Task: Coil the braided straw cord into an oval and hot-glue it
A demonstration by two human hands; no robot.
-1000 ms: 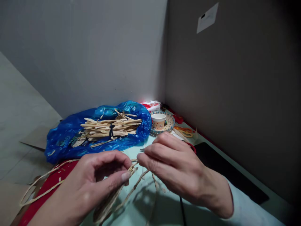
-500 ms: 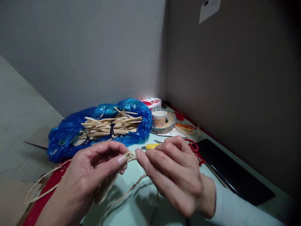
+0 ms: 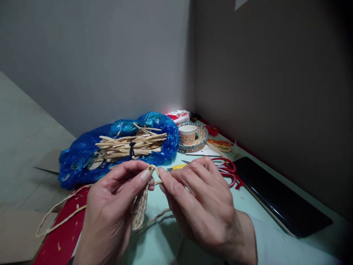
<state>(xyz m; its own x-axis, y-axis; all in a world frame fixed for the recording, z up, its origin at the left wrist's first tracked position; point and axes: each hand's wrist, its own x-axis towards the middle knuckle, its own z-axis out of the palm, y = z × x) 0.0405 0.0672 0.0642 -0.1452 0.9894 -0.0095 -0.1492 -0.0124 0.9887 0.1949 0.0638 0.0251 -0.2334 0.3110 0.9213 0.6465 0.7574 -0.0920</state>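
Note:
My left hand [image 3: 110, 206] pinches the top of a braided straw piece [image 3: 140, 211] between thumb and fingers, and the braid hangs below the fingertips. Just to its right, my right hand [image 3: 204, 206] is closed in a pinch on a thin straw strand [image 3: 156, 170] at the braid's top. A second length shows between the hands. Its fingers hide how the strand is gripped. A twisted straw cord [image 3: 158, 216] runs under the hands, and a pale loop of straw [image 3: 49, 217] sticks out left of my left wrist.
Behind the hands, a tied straw bundle [image 3: 146, 142] lies on a blue plastic bag [image 3: 74, 149]. A paper cup [image 3: 188, 136] sits in a woven tray [image 3: 203, 136]. Red-handled scissors [image 3: 230, 167], orange scissors [image 3: 222, 145] and a black phone-like slab [image 3: 281, 198] lie right. Walls close the corner.
The hands have turned the braid so it hangs more visibly below my left fingers. The strand now arches up between the fingertips. The view has shifted slightly.

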